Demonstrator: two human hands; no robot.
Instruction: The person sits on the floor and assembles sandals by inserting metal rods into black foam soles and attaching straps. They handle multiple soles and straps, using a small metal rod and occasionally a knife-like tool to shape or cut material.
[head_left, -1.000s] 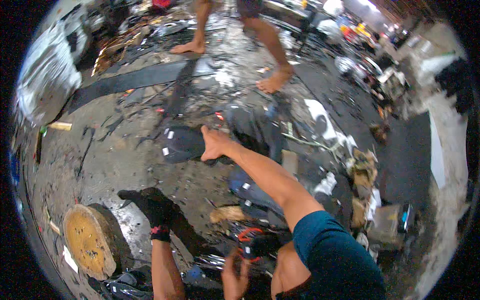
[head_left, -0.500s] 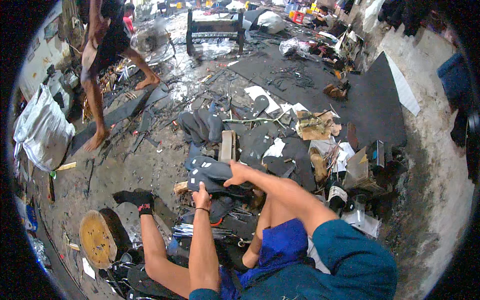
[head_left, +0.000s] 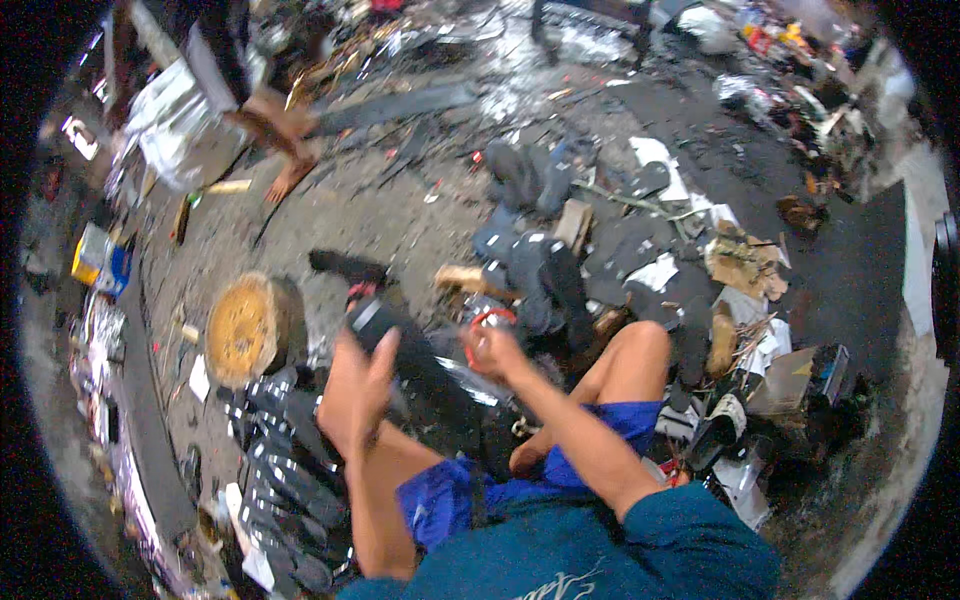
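- Left hand (head_left: 352, 395) looks clamped on a dark flat piece (head_left: 412, 362), thumb lapping its near edge; motion blur there.
- Piece is over the left leg (head_left: 405, 462), well in from the floor's (head_left: 350, 205) right edge.
- Long axis slants from floor's far left corner toward near right; bulk lies just right of left hand, the nearer one.
- Right hand (head_left: 492, 352) is apart from piece, fingers curled at an orange-handled tool (head_left: 497, 313); can't tell if clamped.
- Wood block (head_left: 462, 278) just beyond tool.
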